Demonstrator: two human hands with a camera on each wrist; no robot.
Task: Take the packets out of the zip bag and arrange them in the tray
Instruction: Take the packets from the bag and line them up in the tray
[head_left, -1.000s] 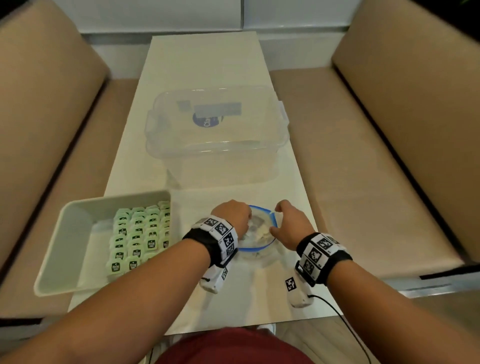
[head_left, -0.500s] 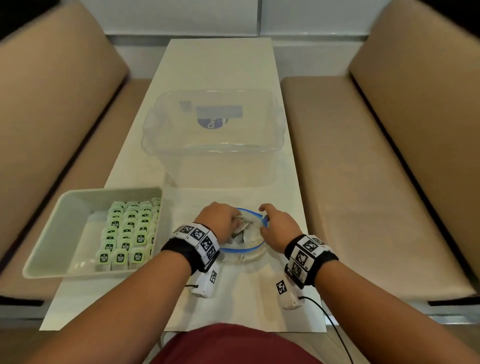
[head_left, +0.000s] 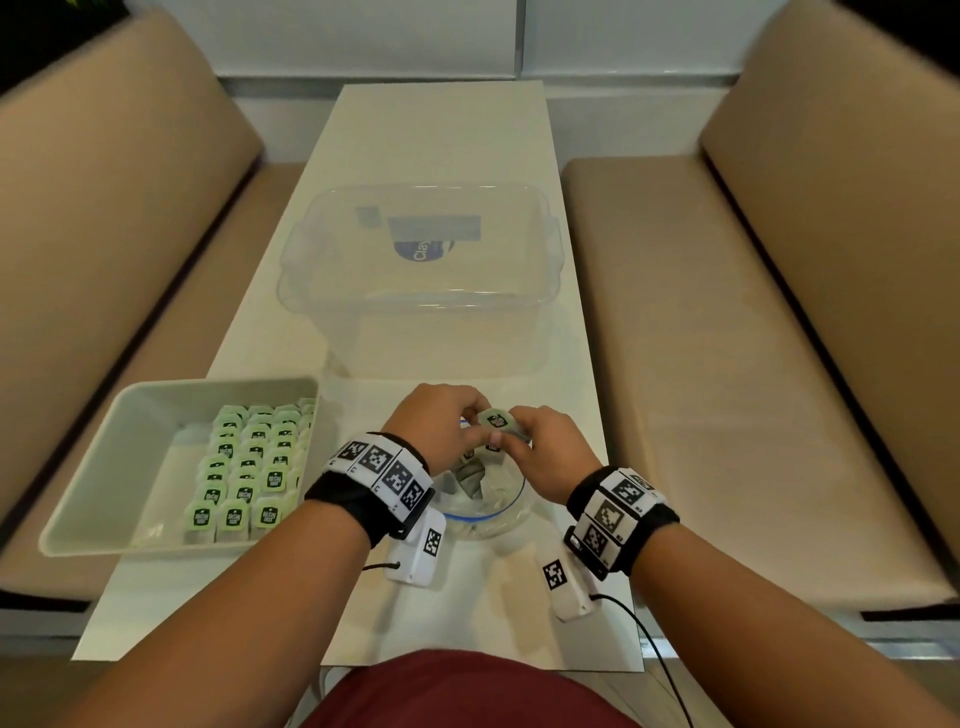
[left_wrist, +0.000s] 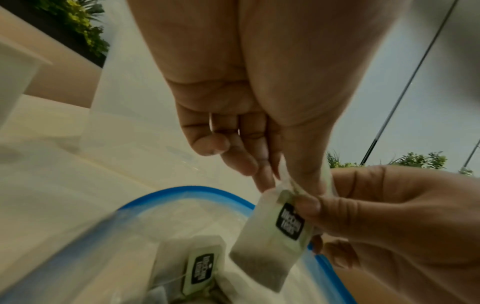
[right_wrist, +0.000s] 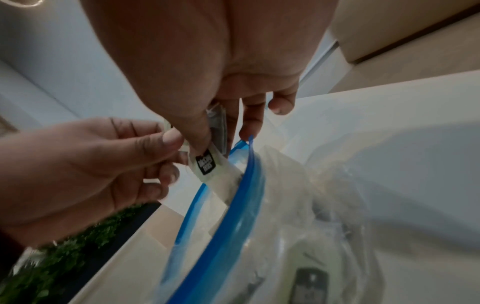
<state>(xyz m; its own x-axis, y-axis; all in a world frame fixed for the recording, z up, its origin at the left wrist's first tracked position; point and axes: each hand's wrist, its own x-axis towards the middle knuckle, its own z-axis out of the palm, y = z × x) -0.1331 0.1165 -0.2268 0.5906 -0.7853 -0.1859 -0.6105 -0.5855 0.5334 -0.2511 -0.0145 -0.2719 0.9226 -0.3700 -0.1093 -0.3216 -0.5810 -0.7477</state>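
Observation:
The clear zip bag (head_left: 503, 501) with a blue rim (left_wrist: 182, 192) lies open on the table in front of me, with packets (left_wrist: 200, 267) still inside. Just above its mouth, my left hand (head_left: 467, 423) and right hand (head_left: 511, 441) meet. Between them they pinch a pale green packet (head_left: 496, 420) with a black label (left_wrist: 289, 221). In the right wrist view the right thumb and fingers (right_wrist: 197, 131) grip the packet (right_wrist: 207, 162), whose lower end hangs in the bag mouth. The tray (head_left: 78, 493) at the left holds several packets (head_left: 244, 478) in rows.
A large clear plastic tub (head_left: 421, 275) stands on the narrow white table (head_left: 441, 130) just beyond the bag. Beige bench seats (head_left: 727, 364) run along both sides. A cable (head_left: 654, 654) trails from my right wrist unit off the near edge.
My left hand has come up out of the bag. Both hands have risen slightly and now meet on a packet above the bag mouth.

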